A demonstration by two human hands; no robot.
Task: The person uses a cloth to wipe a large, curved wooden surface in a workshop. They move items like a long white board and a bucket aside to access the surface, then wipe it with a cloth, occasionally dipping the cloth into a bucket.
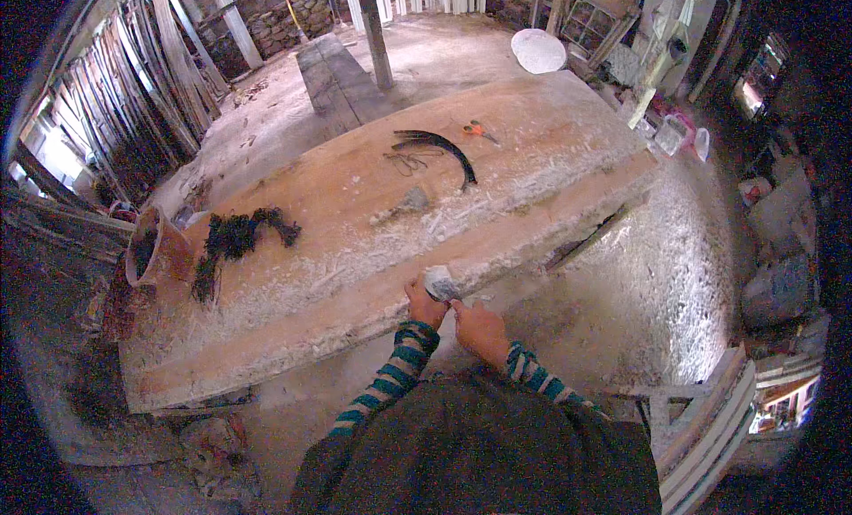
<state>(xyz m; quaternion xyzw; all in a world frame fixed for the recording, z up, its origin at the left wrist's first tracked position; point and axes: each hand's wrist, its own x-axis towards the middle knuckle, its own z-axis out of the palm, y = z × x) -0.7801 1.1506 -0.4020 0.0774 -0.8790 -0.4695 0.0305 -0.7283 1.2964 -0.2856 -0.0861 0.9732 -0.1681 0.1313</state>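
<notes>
Close to the near edge of the big wooden table (355, 178), both my hands meet at a small grey-white object (438, 280), whose kind I cannot make out. My left hand (426, 306) is closed around its left side. From the right, my right hand (479, 327) is closed with its fingertips at the object's dark lower edge. White plaster-like crust covers the table's front part and its edge. Farther back on the tabletop lie a curved black bundle of strands (457, 156), orange-handled scissors (479, 132) and a greyish flat piece (413, 199).
A tangled black fibre bundle (235, 240) lies on the table's left part, beside an open bucket (158, 249). Behind the table are a wooden post (373, 36), a low plank bench (333, 76) and a white round disc (539, 51). White strips (710, 444) stand at lower right.
</notes>
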